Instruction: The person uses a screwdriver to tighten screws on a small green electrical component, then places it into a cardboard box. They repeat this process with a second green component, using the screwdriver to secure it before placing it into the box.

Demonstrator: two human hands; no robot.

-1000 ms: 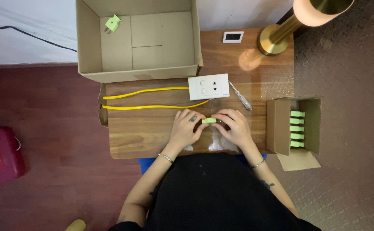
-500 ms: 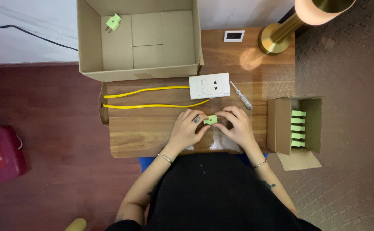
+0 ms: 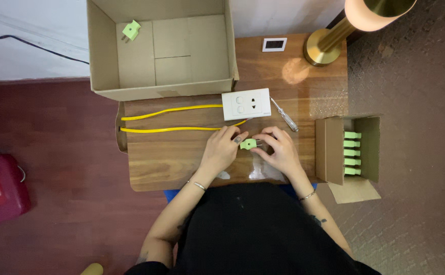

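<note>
Both hands (image 3: 253,147) pinch small green plug (image 3: 247,144).

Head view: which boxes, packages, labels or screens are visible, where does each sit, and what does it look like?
Large cardboard box: far edge of the wooden table, open-topped, brown, one green plug inside.
Small cardboard box: right of the table, open, brown, a row of green plugs inside.
Small display: far side of the table, near the brass lamp base, rectangular, white frame, dark face.
No labels can be made out.
</note>
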